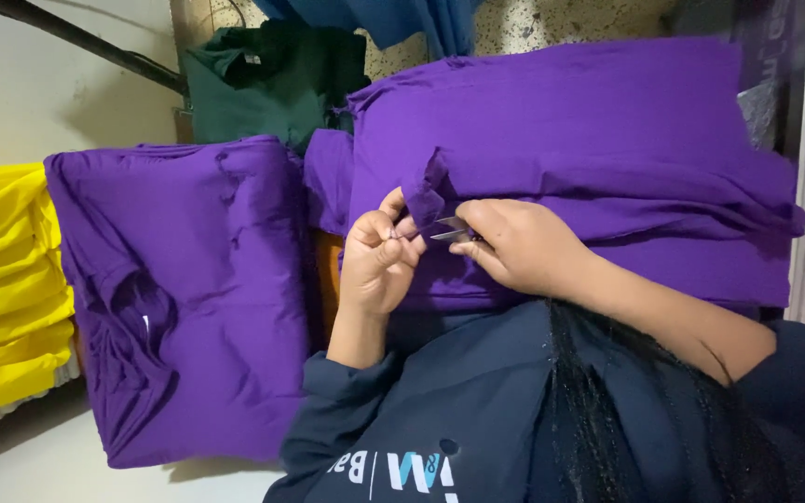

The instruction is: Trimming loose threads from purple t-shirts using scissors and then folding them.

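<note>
My left hand [379,261] pinches a raised fold of purple fabric [426,191] that belongs to the purple garment [589,140] spread in front of me. My right hand [519,247] holds small metal thread snips [449,230], their blades pointing left at the pinched fold, just beside my left fingers. Both hands meet at the garment's near left edge. My dark blue sleeves and dark hair fill the bottom of the view.
A stack of folded purple shirts [197,298] lies to the left. Further left is a pile of yellow garments [2,289]. A dark green shirt [267,88] and blue cloth [402,19] sit at the back. A pale surface [39,466] shows at bottom left.
</note>
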